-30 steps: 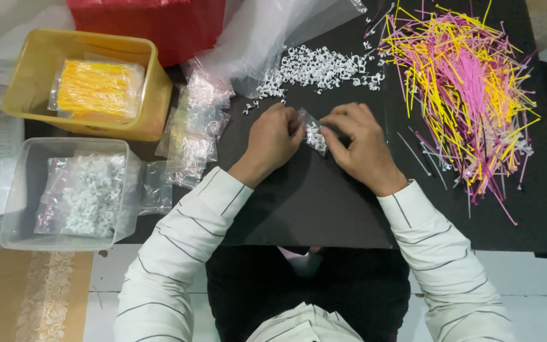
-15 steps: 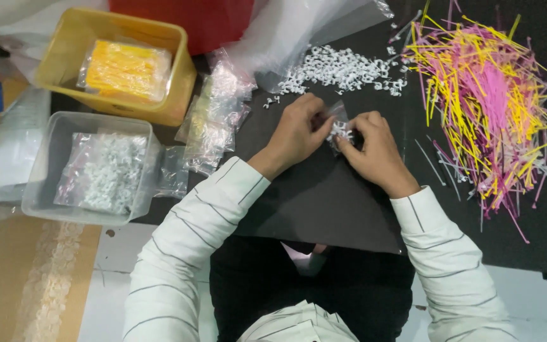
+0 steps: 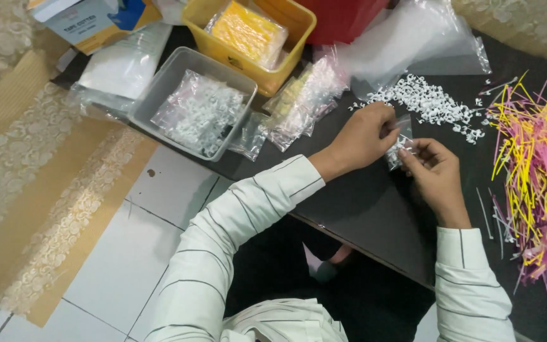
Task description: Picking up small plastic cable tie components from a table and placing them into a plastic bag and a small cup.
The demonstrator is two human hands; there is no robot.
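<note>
Both hands, left hand (image 3: 361, 136) and right hand (image 3: 437, 174), pinch a small crinkly clear bag (image 3: 399, 144) of white bits. Fingers closed on it over the matte black bench (image 3: 362, 202).

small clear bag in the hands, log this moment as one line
left hand: holds small clear bag | right hand: pinches same bag | bag: white bits inside | nearby: loose white pieces, pink and yellow sticks

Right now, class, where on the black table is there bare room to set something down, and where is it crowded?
The widest bare patch of the black table lies below the left hand and right hand, out to its near edge. Crowded: the white pieces beyond the hands, the pink and yellow sticks on the right, the filled clear bags and grey tray on the left.
</note>
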